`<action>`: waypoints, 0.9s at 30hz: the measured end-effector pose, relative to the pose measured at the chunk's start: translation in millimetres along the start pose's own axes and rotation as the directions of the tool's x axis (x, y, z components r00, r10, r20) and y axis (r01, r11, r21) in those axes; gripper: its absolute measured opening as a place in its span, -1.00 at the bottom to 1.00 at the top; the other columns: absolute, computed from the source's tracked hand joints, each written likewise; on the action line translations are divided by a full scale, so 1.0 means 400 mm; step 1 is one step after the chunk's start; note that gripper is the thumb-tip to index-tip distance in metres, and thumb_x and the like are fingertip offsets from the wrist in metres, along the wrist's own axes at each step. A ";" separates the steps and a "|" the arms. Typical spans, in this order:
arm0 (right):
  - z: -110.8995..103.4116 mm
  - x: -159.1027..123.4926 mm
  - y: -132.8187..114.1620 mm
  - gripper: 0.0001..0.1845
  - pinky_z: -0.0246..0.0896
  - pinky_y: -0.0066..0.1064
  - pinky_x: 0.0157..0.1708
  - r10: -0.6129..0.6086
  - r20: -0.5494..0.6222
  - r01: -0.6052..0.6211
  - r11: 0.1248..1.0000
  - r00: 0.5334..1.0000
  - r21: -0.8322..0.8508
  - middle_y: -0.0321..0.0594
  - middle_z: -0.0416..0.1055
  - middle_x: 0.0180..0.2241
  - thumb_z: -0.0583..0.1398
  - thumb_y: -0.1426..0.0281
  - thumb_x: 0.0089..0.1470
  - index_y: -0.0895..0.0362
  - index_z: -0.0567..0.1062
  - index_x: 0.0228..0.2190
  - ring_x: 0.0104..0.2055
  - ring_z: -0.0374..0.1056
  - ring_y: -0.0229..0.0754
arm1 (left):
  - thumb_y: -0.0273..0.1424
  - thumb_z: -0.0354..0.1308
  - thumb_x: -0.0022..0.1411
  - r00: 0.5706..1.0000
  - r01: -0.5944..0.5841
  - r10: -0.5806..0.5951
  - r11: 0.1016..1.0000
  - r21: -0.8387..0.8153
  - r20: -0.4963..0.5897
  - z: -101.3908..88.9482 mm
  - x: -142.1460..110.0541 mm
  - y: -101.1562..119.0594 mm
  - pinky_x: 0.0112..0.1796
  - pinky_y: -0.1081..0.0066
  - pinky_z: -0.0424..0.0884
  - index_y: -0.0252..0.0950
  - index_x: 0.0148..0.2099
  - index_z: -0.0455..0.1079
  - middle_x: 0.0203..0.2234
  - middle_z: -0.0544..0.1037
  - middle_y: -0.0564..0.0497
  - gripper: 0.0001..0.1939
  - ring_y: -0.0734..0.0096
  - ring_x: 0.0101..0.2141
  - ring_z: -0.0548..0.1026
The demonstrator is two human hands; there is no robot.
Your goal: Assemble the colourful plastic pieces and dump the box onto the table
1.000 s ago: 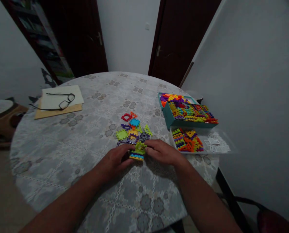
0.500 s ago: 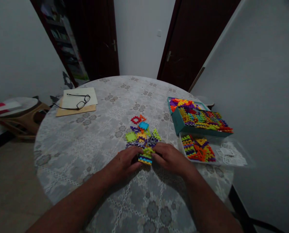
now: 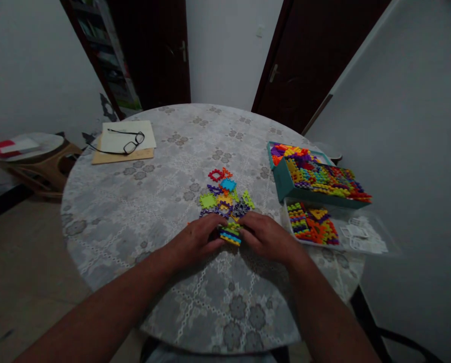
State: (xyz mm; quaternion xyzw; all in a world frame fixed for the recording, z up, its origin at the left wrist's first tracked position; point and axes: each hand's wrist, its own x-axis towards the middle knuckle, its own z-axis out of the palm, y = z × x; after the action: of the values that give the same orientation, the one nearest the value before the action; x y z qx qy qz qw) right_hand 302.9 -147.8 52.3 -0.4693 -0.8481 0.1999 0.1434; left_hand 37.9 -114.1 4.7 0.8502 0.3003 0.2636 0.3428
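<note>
Between my two hands is a small stack of toothed plastic building pieces, with green on top and purple, blue and yellow layers below. My left hand pinches its left side, thumb at the lower edge. From the right, the fingers of my right hand close on the other side. Just beyond my fingertips lies a loose pile of similar pieces, among them a green square, a blue square, a red ring and a green triangle. My fingers hide part of the stack.
At the right, a teal box full of colourful pieces stands behind a clear plastic tray holding more pieces and white ones. Black glasses rest on papers at the left of the round table.
The camera view has tipped down slightly, so the table sits higher in the picture. The stack has tilted between my hands, showing less of its green top. Both hands keep their hold.
</note>
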 end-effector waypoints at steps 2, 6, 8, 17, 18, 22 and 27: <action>-0.002 -0.001 0.005 -0.78 0.32 -0.26 -0.03 -0.031 -0.009 0.032 0.998 0.999 0.056 -0.12 0.56 -0.15 0.12 0.39 0.49 0.12 0.59 -0.07 -0.09 0.46 -0.10 | -0.29 0.26 0.44 1.000 0.029 -0.029 1.000 -0.004 -0.005 0.000 0.000 0.001 -0.07 0.21 0.55 -0.19 0.20 0.44 -0.07 0.64 -0.10 -0.66 0.23 -0.17 0.60; 0.002 0.001 0.014 -0.75 0.38 -0.24 0.00 -0.087 -0.022 0.089 0.990 0.996 0.110 -0.12 0.59 -0.11 0.13 0.41 0.49 0.09 0.60 0.02 -0.07 0.50 -0.10 | -0.29 0.27 0.44 1.000 0.011 -0.012 1.000 -0.018 -0.015 0.004 -0.002 -0.005 0.10 0.06 0.57 -0.15 0.36 0.41 0.12 0.65 -0.19 -0.51 0.10 0.02 0.65; 0.002 0.002 0.013 -0.75 0.39 -0.23 0.00 -0.096 -0.035 0.099 0.987 0.995 0.123 -0.11 0.60 -0.10 0.13 0.40 0.49 0.09 0.60 0.02 -0.06 0.51 -0.09 | -0.30 0.26 0.45 1.000 -0.015 0.015 1.000 -0.013 -0.021 0.008 -0.004 -0.013 0.19 -0.03 0.54 -0.09 0.43 0.38 0.22 0.62 -0.21 -0.44 0.02 0.14 0.63; 0.006 0.002 -0.008 -0.55 0.38 -0.25 -0.07 -0.049 -0.027 0.053 0.986 0.998 0.158 -0.16 0.60 -0.09 0.38 0.24 0.36 0.03 0.54 0.21 -0.12 0.50 -0.09 | -0.32 0.19 0.51 0.999 -0.031 0.032 0.998 0.046 -0.023 0.020 -0.013 -0.022 0.23 -0.10 0.57 0.01 0.58 0.21 0.34 0.56 -0.19 -0.33 -0.06 0.22 0.63; 0.013 0.005 -0.012 -0.52 0.38 -0.25 -0.06 -0.024 -0.029 0.028 0.990 0.999 0.135 -0.14 0.60 -0.08 0.39 0.25 0.35 0.04 0.53 0.22 -0.12 0.49 -0.08 | -0.32 0.17 0.52 0.999 -0.030 0.032 0.998 0.052 -0.021 0.021 -0.013 -0.021 0.23 -0.09 0.58 0.01 0.59 0.18 0.34 0.56 -0.19 -0.32 -0.06 0.22 0.63; 0.042 0.022 -0.034 -0.60 0.38 -0.21 0.02 0.034 -0.036 -0.032 0.997 0.999 0.070 -0.04 0.60 0.00 0.33 0.27 0.40 0.11 0.51 0.19 -0.01 0.49 -0.02 | -0.30 0.08 0.58 0.999 -0.028 0.030 0.996 0.086 -0.020 0.025 -0.013 -0.022 0.21 -0.02 0.60 -0.02 0.63 0.09 0.37 0.53 -0.20 -0.33 0.00 0.22 0.64; 0.055 0.039 -0.058 -0.65 0.36 -0.24 -0.04 0.094 -0.021 -0.094 0.995 0.995 -0.014 -0.06 0.60 0.00 0.32 0.23 0.38 0.07 0.50 0.11 -0.03 0.49 -0.01 | -0.30 0.05 0.60 0.997 -0.059 0.064 0.989 0.133 -0.034 0.014 -0.012 -0.020 0.12 0.09 0.65 -0.06 0.62 0.08 0.34 0.57 -0.18 -0.36 0.08 0.13 0.69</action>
State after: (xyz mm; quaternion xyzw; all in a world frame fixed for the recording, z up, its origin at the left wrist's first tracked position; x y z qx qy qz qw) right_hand 268.2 -150.1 44.8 -0.5118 -0.8250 0.1953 0.1390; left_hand 35.6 -115.0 -6.0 0.8747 0.2970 0.2697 0.2717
